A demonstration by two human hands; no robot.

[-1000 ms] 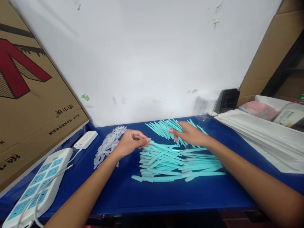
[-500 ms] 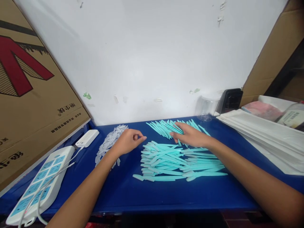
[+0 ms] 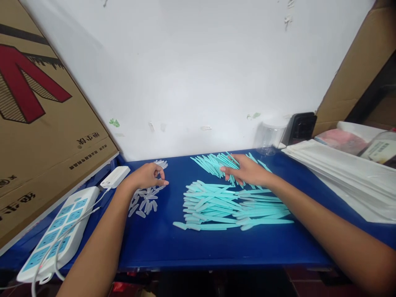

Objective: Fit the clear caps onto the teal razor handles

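Observation:
My left hand (image 3: 149,176) hovers over a pile of small translucent plastic caps (image 3: 145,202), thumb and index finger closed in a pinch. A cap lies just under the thumb tip; whether the fingers hold one I cannot tell. At the back pile of thin teal eyebrow razors (image 3: 208,165), my right hand (image 3: 246,170) has its thumb and fingers closed around slim teal handles. Nearer to me lies a larger heap of teal razors with pale caps over their blade ends (image 3: 210,202).
A white power strip (image 3: 58,235) with cables and a small white adapter (image 3: 115,177) lie at the left, beside a large carton (image 3: 46,103). Back right stand a clear plastic jar (image 3: 271,138) and a black object (image 3: 300,128). White sheets (image 3: 346,177) are stacked at the right.
My left hand has moved left from the gap between the piles to above the caps. My right hand stays at the back razors, its fingers slightly shifted.

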